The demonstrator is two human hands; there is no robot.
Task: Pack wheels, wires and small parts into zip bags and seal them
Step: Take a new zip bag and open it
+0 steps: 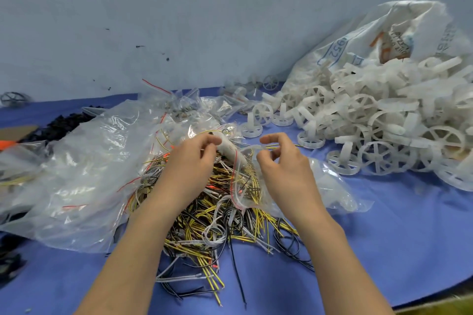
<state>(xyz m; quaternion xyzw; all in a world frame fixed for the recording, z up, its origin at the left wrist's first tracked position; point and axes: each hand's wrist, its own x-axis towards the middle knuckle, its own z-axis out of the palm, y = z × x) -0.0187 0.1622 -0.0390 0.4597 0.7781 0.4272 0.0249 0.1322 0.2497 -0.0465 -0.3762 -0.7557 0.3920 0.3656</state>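
Both hands pinch one small zip bag (239, 174) over the wires (217, 217): left hand (189, 161) at its top, right hand (281, 163) beside; wheels (371, 120) heaped right.

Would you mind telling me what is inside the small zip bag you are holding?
Both hands, left and right, pinch the small zip bag. Yellow wires show through its clear plastic. Whether it holds a wheel or small parts cannot be seen; the fingers and creases cover it.

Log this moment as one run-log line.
step: filling zip bag | left hand: holds bag mouth | right hand: pinches bag edge | under: wire pile
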